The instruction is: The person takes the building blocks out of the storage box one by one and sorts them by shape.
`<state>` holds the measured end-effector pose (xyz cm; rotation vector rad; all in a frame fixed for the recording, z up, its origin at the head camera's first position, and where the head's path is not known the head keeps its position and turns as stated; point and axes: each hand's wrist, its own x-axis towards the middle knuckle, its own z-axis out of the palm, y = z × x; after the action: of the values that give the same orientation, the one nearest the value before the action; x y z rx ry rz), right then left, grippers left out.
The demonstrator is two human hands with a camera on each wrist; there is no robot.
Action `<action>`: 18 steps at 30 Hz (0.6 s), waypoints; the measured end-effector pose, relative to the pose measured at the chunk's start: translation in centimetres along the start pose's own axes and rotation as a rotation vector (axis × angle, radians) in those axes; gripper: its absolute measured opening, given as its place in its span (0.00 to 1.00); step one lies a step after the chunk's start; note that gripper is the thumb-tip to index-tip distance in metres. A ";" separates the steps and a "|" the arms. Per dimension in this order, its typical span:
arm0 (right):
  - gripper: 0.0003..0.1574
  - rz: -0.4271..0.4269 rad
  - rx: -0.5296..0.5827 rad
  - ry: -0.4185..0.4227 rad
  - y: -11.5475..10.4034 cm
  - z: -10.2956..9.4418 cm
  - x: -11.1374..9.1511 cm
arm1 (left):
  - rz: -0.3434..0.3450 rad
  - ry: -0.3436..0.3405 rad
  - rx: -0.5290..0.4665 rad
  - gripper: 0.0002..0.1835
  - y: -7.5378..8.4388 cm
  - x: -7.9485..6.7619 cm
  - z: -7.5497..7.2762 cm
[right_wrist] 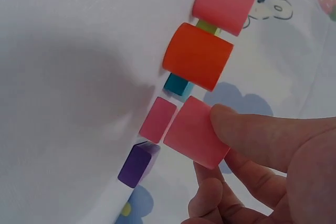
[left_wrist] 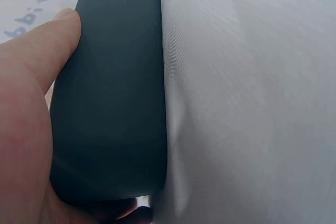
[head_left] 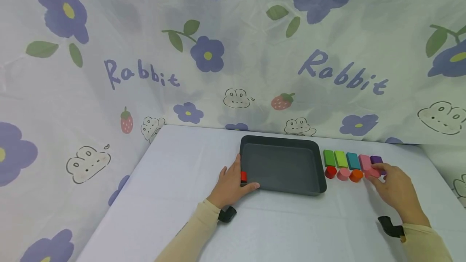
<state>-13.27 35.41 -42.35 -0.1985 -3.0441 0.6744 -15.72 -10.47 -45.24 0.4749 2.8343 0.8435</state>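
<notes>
My left hand (head_left: pixel 230 187) grips the near left corner of a dark grey rectangular tray (head_left: pixel 280 191), thumb along its front wall and fingers along its left side. A red block (head_left: pixel 243 177) lies in that corner, partly covered by the hand. To the right of the tray, my right hand (head_left: pixel 397 191) pinches a pink cylinder (right_wrist: pixel 195 132) between thumb and fingers. In the right wrist view it is beside a pink rectangular block (right_wrist: pixel 158 119) and a purple block (right_wrist: pixel 137 165). An orange cylinder (right_wrist: pixel 197 56) stands to its left in the head view.
Behind the cylinders runs a row of blocks: green (head_left: pixel 329 158), lime (head_left: pixel 341 159), blue (head_left: pixel 353 161), then pink and purple. A red cylinder (head_left: pixel 330 172) and another pink cylinder (head_left: pixel 343 174) stand close to the tray's right wall. A white cloth (head_left: pixel 291 229) covers the table.
</notes>
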 end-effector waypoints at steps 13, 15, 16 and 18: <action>0.33 0.087 -0.012 -0.131 0.8 0.2 1.0 | 0.005 0.002 -0.009 0.62 0.0 0.0 -0.1; 0.33 0.080 -0.006 -0.132 0.9 0.3 1.0 | 0.005 0.003 -0.011 0.62 0.0 0.0 -0.1; 0.33 0.079 -0.004 -0.134 1.0 0.3 1.1 | 0.004 0.003 -0.011 0.62 0.0 0.1 -0.1; 0.33 0.075 -0.001 -0.136 1.0 0.4 1.1 | 0.001 -0.001 -0.008 0.62 -0.1 0.1 0.0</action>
<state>-14.27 36.31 -43.17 -0.2791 -3.1810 0.7190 -15.81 -10.52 -45.26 0.4753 2.8293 0.8546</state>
